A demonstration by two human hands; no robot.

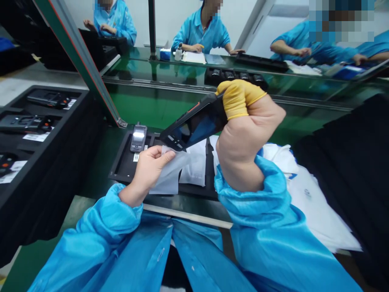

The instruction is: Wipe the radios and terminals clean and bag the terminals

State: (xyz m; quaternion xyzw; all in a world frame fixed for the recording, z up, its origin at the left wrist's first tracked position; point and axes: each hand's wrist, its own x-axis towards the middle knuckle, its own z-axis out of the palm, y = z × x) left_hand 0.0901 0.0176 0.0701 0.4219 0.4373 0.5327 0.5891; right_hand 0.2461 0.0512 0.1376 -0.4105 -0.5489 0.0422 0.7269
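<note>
My right hand (243, 134), with yellow finger cots on its fingertips, is closed around the top end of a black handheld device (194, 123) and holds it tilted above a black tray (121, 166). My left hand (148, 168) pinches a thin translucent film (173, 170) at the device's lower end. A small grey phone-like device (138, 138) lies in the tray's far left slot. White bags (194, 162) lie in the tray under the film.
Black trays with devices (39, 121) are stacked at the left. A pile of white plastic bags (313, 194) lies to the right, beside black foam stacks (349, 162). Across the green conveyor (158, 105), three people in blue coats work. A slanted metal post (82, 61) stands left of centre.
</note>
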